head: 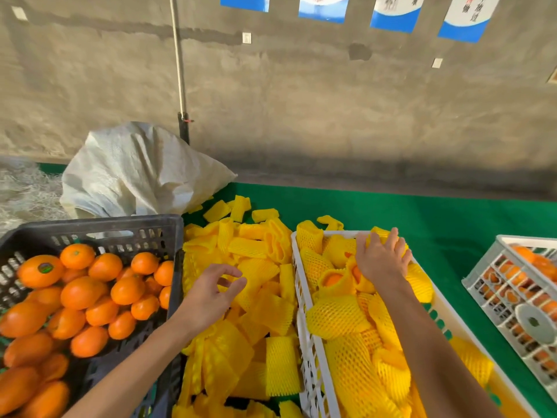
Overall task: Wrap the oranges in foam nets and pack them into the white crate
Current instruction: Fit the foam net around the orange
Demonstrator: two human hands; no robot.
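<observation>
Netted orange [388, 236] gripped under spread right hand [380, 257] fingers in white crate [307, 336]; left hand [211, 292] (fingers loosely curled, empty) held above foam nets [256, 267].

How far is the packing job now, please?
Done: many wrapped oranges already lie in the white crate. In hand: the right hand sets a netted orange at the crate's far end; the left hand hovers over the loose foam nets, holding nothing. Left: the black crate holds many bare oranges.
</observation>
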